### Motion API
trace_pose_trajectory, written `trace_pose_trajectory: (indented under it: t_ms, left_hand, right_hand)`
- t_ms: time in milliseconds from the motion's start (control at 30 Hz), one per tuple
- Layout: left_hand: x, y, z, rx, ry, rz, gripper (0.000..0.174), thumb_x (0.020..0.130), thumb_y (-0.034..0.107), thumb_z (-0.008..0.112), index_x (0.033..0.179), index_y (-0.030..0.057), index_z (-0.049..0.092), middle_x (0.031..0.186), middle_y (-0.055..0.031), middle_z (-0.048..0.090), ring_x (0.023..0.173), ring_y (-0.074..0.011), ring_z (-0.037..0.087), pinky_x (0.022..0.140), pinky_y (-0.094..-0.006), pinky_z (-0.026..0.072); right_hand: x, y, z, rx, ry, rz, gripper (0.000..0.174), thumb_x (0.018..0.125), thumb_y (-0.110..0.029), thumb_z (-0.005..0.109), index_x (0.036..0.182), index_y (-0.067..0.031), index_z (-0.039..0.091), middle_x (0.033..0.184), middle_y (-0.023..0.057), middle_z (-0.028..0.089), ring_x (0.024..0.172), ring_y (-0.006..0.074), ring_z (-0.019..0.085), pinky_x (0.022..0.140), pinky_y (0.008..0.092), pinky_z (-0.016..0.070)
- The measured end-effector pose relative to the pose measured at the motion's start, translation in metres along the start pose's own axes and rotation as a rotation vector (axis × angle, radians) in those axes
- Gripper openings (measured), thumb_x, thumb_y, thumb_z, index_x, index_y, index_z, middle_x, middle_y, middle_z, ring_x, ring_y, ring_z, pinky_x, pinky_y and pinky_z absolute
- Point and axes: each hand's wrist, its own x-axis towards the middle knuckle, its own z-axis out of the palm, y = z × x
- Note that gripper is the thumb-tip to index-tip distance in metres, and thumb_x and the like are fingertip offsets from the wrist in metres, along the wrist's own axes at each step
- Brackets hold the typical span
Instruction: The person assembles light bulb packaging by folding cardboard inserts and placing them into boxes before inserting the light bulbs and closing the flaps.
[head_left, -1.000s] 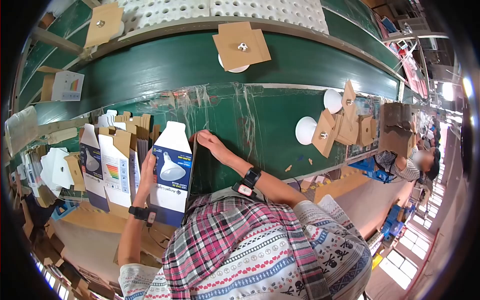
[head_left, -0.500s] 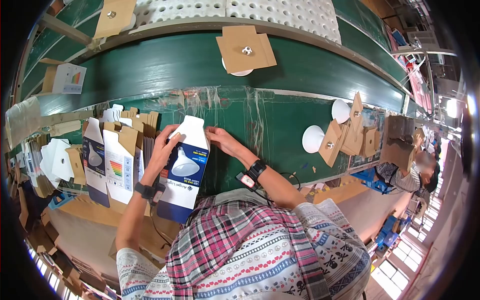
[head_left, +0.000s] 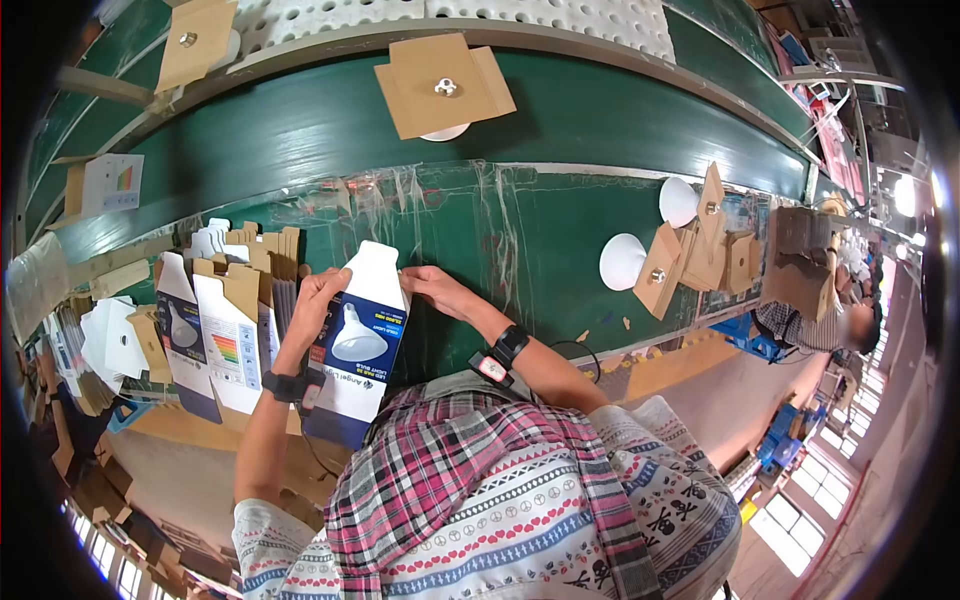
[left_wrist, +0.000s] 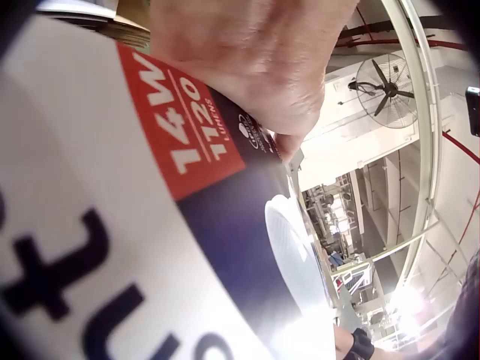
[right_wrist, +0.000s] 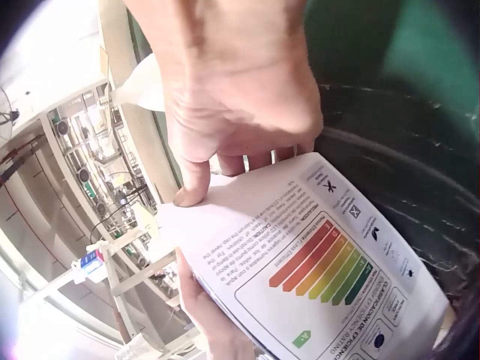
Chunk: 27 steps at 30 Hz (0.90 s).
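A bulb carton (head_left: 350, 400), blue and white with a printed LED light bulb and a raised white top flap, stands tilted before the person's body. At its upper left, the left hand (head_left: 318, 305) grips the carton, thumb by the base of the flap. The right hand (head_left: 438, 288) pinches the upper right edge. In the right wrist view the thumb (right_wrist: 195, 184) lies on one side of the white panel, with the other fingers partly hidden behind it. The left wrist view shows the left hand (left_wrist: 247, 60) bent over the red "14W" corner; its fingertips are mostly hidden.
More bulb cartons (head_left: 225, 335) stand packed at the left. White bulbs (head_left: 622, 262) with cardboard inserts (head_left: 657, 270) lie at the right. Beyond the table runs a green belt (head_left: 300, 125) carrying a bulb in a cardboard insert (head_left: 425, 75). Another person sits far right.
The left hand has moved from the carton's left side up to its top. The right hand has come onto the upper right edge. The bulb on the belt has shifted left.
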Motion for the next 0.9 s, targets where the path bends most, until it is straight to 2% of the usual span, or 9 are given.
trace_pose_trajectory:
  t_ms: [167,200,400,533,633,667,767,833,900]
  left_hand:
    - [0.001,0.0,0.0,0.102,0.046,0.091,0.035,0.087,0.02,0.056,0.066,-0.0054,0.049,0.061,0.0009,0.049,0.063,-0.0053,0.04,0.091,-0.0288,0.0386]
    - [-0.002,0.004,-0.002,0.05,0.041,0.068,0.034,0.087,0.02,0.057,0.067,-0.0072,0.051,0.059,0.0008,0.051,0.061,-0.0049,0.041,0.104,-0.034,0.0311]
    - [-0.01,0.007,0.005,0.065,-0.029,0.265,0.035,0.086,0.019,0.057,0.061,-0.0021,0.044,0.06,-0.0014,0.043,0.066,-0.0107,0.043,0.095,-0.0352,0.0364]
    - [0.001,0.023,0.004,0.048,-0.035,-0.059,0.021,0.086,0.016,0.056,0.075,-0.0023,0.052,0.07,-0.0009,0.049,0.069,-0.0113,0.044,0.09,-0.0289,0.0368]
    - [0.006,0.016,0.006,-0.023,-0.041,-0.091,0.014,0.084,0.012,0.056,0.092,0.0002,0.055,0.085,-0.0031,0.053,0.079,-0.0128,0.048,0.089,-0.0252,0.0352]
    - [0.01,0.001,0.004,0.023,-0.049,0.141,0.027,0.083,0.013,0.054,0.108,0.0028,0.055,0.108,-0.0068,0.055,0.098,-0.0146,0.05,0.092,-0.0277,0.0348]
    - [0.004,0.017,0.021,-0.044,0.145,0.172,0.037,0.084,0.015,0.051,0.119,0.0046,0.054,0.128,-0.0097,0.048,0.114,-0.017,0.046,0.096,-0.0307,0.0336]
    - [0.004,0.017,0.013,0.046,0.012,0.131,0.032,0.085,0.018,0.047,0.109,0.0019,0.062,0.126,-0.0115,0.053,0.111,-0.0208,0.052,0.093,-0.0323,0.0377]
    - [0.004,0.016,0.002,0.157,-0.122,0.051,0.03,0.086,0.019,0.047,0.098,-0.0005,0.066,0.119,-0.0121,0.058,0.104,-0.0219,0.056,0.089,-0.0315,0.0406]
  right_hand:
    - [0.006,0.001,0.0,0.069,-0.002,-0.015,0.027,0.09,-0.023,0.058,0.105,0.0003,0.059,0.097,0.0001,0.059,0.093,0.0093,0.051,0.084,0.0238,0.0382]
    - [0.008,0.0,-0.001,0.022,-0.017,-0.037,0.026,0.09,-0.023,0.058,0.102,-0.0009,0.06,0.094,-0.0007,0.059,0.09,0.0084,0.051,0.082,0.0237,0.0387]
    - [0.004,0.009,-0.002,0.113,-0.036,-0.027,0.014,0.085,-0.005,0.059,0.099,-0.0026,0.062,0.092,0.0006,0.061,0.086,0.0088,0.055,0.082,0.0235,0.0414]
    - [0.007,-0.013,0.023,-0.361,0.032,0.068,0.027,0.08,-0.004,0.063,0.106,0.0,0.056,0.096,0.0032,0.06,0.087,0.0135,0.057,0.083,0.0271,0.0441]
    - [-0.001,-0.011,0.033,-0.421,0.281,-0.178,0.04,0.078,-0.002,0.063,0.115,0.0008,0.049,0.105,0.0066,0.056,0.094,0.0158,0.055,0.082,0.0307,0.0462]
    - [-0.005,-0.002,0.032,-0.66,0.493,-0.393,0.047,0.073,0.007,0.059,0.117,0.001,0.046,0.112,0.0119,0.052,0.101,0.0205,0.053,0.08,0.0326,0.0466]
    - [-0.031,-0.034,0.047,-0.303,0.314,-0.365,0.046,0.083,-0.017,0.063,0.123,-0.0051,0.045,0.12,0.0108,0.049,0.11,0.021,0.049,0.092,0.0335,0.0411]
    - [-0.039,-0.041,0.055,-0.83,0.137,-0.32,0.048,0.083,-0.029,0.063,0.122,-0.0034,0.049,0.121,0.0133,0.049,0.112,0.025,0.048,0.095,0.0347,0.0388]
    - [-0.042,-0.041,0.064,-0.955,0.143,-0.262,0.056,0.081,-0.038,0.065,0.12,-0.0002,0.051,0.12,0.0152,0.05,0.113,0.0284,0.047,0.095,0.0364,0.0378]
